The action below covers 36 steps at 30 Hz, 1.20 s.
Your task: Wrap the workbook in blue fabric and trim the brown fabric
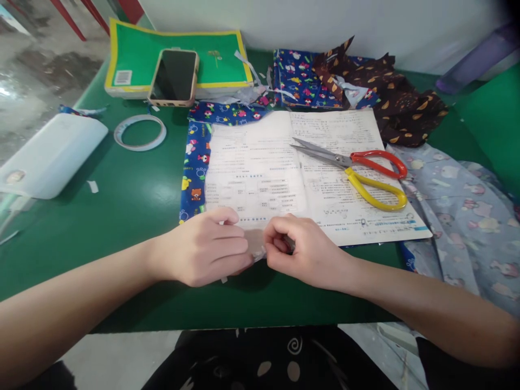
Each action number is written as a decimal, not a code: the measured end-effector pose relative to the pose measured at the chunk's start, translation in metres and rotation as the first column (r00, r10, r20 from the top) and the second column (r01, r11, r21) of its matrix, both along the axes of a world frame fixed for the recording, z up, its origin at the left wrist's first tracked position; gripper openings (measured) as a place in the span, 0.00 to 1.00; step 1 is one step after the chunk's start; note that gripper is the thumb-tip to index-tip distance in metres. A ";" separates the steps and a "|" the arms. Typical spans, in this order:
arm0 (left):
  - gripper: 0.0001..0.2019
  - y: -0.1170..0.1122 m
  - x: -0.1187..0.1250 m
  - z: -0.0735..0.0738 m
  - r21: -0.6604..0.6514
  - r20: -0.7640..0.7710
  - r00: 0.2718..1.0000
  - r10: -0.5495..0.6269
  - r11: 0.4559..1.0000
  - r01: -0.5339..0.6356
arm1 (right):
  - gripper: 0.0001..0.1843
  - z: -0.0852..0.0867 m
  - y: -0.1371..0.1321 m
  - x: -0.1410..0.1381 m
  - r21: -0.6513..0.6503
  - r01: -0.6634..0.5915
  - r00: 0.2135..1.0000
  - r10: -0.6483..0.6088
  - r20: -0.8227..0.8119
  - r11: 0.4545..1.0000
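My left hand (pixel 205 248) and my right hand (pixel 303 252) meet at the near edge of an open printed booklet (pixel 260 168) on the green table (pixel 134 200). Both hands are curled, and between their fingertips they pinch a small piece of clear tape (pixel 255 244) at the booklet's bottom edge. Blue cartoon-print fabric (pixel 193 168) lies under the booklet and shows along its left side. Scissors with one red and one yellow handle (pixel 357 170) lie on the right page, blades pointing left.
A tape roll (pixel 140 131) and a white case (pixel 49 154) lie at left. A phone (pixel 174 76) rests on a green book (pixel 138 54) at the back. Brown patterned cloth (pixel 398 103) and pale printed fabric (pixel 459 216) cover the right side.
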<state>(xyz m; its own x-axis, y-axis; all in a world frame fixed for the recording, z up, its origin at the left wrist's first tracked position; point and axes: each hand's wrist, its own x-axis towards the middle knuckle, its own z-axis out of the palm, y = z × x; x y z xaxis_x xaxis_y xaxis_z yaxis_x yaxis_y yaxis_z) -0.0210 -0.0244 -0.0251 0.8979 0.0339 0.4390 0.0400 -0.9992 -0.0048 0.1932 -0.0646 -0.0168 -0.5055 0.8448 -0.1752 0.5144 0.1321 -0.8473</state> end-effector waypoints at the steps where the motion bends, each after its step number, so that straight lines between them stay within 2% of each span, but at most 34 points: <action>1: 0.11 0.000 0.000 0.000 -0.005 0.003 1.000 -0.001 1.000 0.001 | 0.04 0.000 0.000 0.001 -0.027 0.009 1.000 -0.009 -0.018 1.000; 6: 0.11 0.001 0.001 0.002 -0.002 -0.005 1.000 0.017 1.000 -0.017 | 0.03 0.001 0.005 0.006 -0.164 0.035 0.988 -0.058 -0.141 0.986; 9: 0.11 0.001 0.001 0.003 0.016 -0.006 1.000 0.022 1.000 -0.022 | 0.03 0.001 0.005 0.008 -0.177 0.005 0.981 -0.039 -0.188 0.984; 11: 0.10 0.002 0.001 0.003 0.007 0.007 1.000 0.013 1.000 -0.013 | 0.04 0.000 0.003 0.009 -0.070 -0.027 0.985 0.015 -0.170 0.997; 13: 0.11 0.003 0.000 0.001 -0.013 0.015 1.000 0.000 1.000 0.000 | 0.04 -0.002 -0.003 0.007 0.199 -0.058 0.991 0.081 -0.109 0.978; 14: 0.11 0.003 0.000 0.000 -0.021 0.023 1.000 -0.004 1.000 0.005 | 0.05 -0.003 -0.006 0.005 0.368 -0.093 0.991 0.123 -0.059 0.925; 15: 0.11 0.003 -0.001 -0.001 -0.028 0.029 1.000 -0.003 1.000 0.004 | 0.06 -0.003 -0.009 0.004 0.526 -0.150 0.985 0.172 0.007 0.837; 17: 0.08 0.003 -0.002 -0.004 -0.040 0.040 0.999 -0.002 0.999 0.004 | 0.09 -0.005 -0.015 0.001 0.737 -0.309 0.946 0.276 0.170 0.602; 19: 0.05 0.003 -0.003 -0.005 -0.060 0.039 0.999 -0.004 0.998 0.006 | 0.11 -0.005 -0.019 -0.001 0.814 -0.430 0.885 0.361 0.295 0.389; 20: 0.05 0.002 -0.003 -0.006 -0.072 0.035 0.999 -0.008 0.997 0.010 | 0.11 -0.006 -0.021 -0.002 0.831 -0.458 0.858 0.402 0.319 0.317; 21: 0.06 0.002 -0.003 -0.006 -0.082 0.032 0.999 -0.012 0.997 0.015 | 0.12 -0.006 -0.022 -0.002 0.838 -0.471 0.835 0.446 0.324 0.274; 22: 0.06 0.002 -0.003 -0.005 -0.090 0.030 0.999 -0.014 0.996 0.017 | 0.13 -0.007 -0.022 -0.003 0.841 -0.477 0.814 0.490 0.313 0.255; 25: 0.08 0.002 -0.002 -0.004 -0.098 0.022 1.000 -0.001 0.995 0.003 | 0.15 -0.011 -0.022 -0.005 0.820 -0.502 0.770 0.573 0.279 0.276; 28: 0.12 0.002 -0.001 -0.005 -0.106 0.022 1.000 0.010 0.994 -0.008 | 0.14 -0.013 -0.020 -0.004 0.799 -0.533 0.755 0.583 0.301 0.279; 30: 0.11 0.003 -0.001 -0.006 -0.111 0.028 0.999 0.016 0.994 -0.012 | 0.14 -0.011 -0.017 -0.001 0.816 -0.518 0.761 0.574 0.302 0.258; 32: 0.08 0.003 -0.001 -0.007 -0.115 0.033 0.999 0.027 0.993 -0.023 | 0.15 -0.005 -0.014 0.003 0.865 -0.457 0.798 0.524 0.297 0.205; 34: 0.07 0.003 -0.001 -0.006 -0.121 0.036 0.999 0.034 0.992 -0.029 | 0.11 0.001 -0.011 0.008 0.905 -0.392 0.862 0.407 0.301 0.162; 35: 0.07 0.003 -0.001 -0.006 -0.129 0.033 0.999 0.034 0.991 -0.029 | 0.09 0.003 -0.010 0.011 0.908 -0.376 0.893 0.334 0.303 0.183; 36: 0.07 0.003 -0.001 -0.005 -0.137 0.030 0.999 0.028 0.990 -0.024 | 0.07 0.003 -0.010 0.012 0.898 -0.374 0.912 0.268 0.310 0.234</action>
